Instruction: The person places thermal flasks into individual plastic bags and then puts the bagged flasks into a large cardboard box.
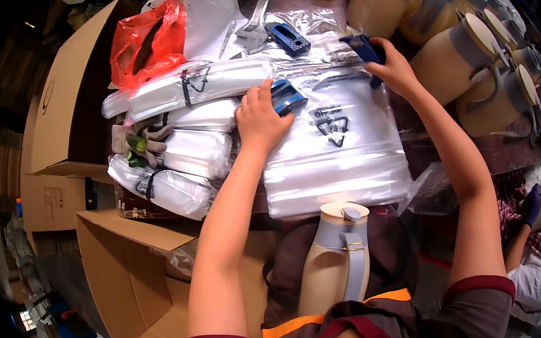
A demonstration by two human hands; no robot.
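A stack of flat clear plastic bags (338,185) lies on the table before me. My left hand (261,117) has its thumb and fingers round the left end of a blue slotted block (290,95) at the stack's upper left. My right hand (394,69) grips a second, dark blue block (362,52), tilted at the stack's upper right corner. Its exact kind does not show. A third blue slotted block (288,39) lies beyond the stack, held by neither hand. Below the table edge, a cream jug (320,269) with a grey handle rests upright at my lap.
Bundles of rolled clear bags (199,87) lie at left, with grey gloves (155,141) among them. An adjustable wrench (258,22) and a red plastic bag (152,46) lie farther back. Several jugs (447,61) crowd the right. Open cartons (123,270) stand left; a co-worker's gloved hand (533,202) is at far right.
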